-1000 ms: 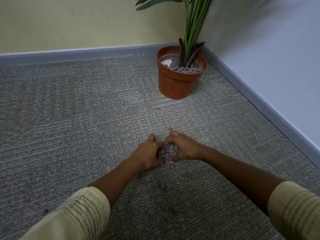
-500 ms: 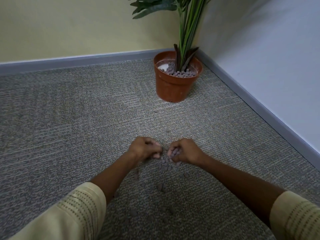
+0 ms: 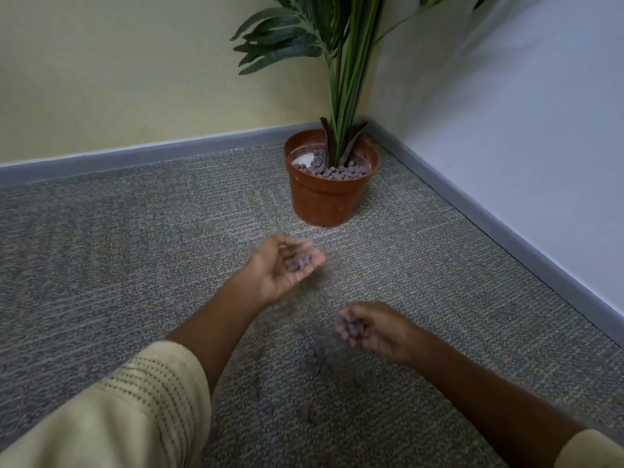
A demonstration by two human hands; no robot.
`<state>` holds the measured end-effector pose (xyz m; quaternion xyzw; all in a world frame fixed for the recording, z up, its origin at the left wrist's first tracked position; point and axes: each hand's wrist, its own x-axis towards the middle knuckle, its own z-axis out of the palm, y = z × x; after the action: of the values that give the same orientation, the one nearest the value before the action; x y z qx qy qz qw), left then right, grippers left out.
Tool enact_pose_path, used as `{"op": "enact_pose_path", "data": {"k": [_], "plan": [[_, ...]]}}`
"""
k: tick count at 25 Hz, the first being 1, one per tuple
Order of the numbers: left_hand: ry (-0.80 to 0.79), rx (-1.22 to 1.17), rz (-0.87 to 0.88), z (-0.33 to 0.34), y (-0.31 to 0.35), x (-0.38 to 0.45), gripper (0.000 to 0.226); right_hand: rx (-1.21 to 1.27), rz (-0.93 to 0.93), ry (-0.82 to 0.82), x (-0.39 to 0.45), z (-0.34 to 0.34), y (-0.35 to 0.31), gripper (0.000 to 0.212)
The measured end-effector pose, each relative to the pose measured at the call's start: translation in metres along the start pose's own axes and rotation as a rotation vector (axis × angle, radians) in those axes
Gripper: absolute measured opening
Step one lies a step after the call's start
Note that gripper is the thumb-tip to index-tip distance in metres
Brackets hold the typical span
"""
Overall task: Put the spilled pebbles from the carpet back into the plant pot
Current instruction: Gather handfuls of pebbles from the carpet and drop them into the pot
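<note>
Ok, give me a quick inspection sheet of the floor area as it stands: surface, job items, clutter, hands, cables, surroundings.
Surface: grey carpet, patterned, no stains seen.
Job's things: orange plant pot upright in the corner, pebbles in it around the stems, white patch bare at its back left; loose pebbles on the carpet between the arms.
Clutter: nothing seen.
Hands: left hand palm up and cupped, carrying pebbles, short of the pot; right hand lower, fingers curled around pebbles. Both blurred.
Cables: nothing seen.
Surroundings: yellow wall behind, pale wall to the right, grey skirting along both.
</note>
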<state>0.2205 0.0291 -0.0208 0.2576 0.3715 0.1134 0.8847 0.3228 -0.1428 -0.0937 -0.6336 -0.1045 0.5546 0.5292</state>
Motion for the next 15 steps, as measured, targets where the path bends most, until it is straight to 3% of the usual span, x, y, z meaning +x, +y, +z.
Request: {"op": "enact_pose_path", "data": {"k": [3, 6, 10, 15], "plan": [[-0.019, -0.06, 0.157, 0.044, 0.047, 0.014, 0.024, 0.09, 0.068, -0.027, 0.0, -0.004, -0.001, 0.017], [-0.022, -0.047, 0.261, 0.08, 0.08, 0.027, 0.038, -0.009, 0.082, -0.011, 0.0, -0.004, -0.001, 0.019], [-0.09, -0.096, 0.262, 0.104, 0.092, 0.038, 0.023, -0.059, 0.094, 0.073, 0.004, -0.001, 0.004, 0.018], [-0.07, -0.07, 0.284, 0.104, 0.09, 0.041, 0.035, 0.091, 0.095, -0.014, 0.001, -0.002, -0.012, 0.017]]}}
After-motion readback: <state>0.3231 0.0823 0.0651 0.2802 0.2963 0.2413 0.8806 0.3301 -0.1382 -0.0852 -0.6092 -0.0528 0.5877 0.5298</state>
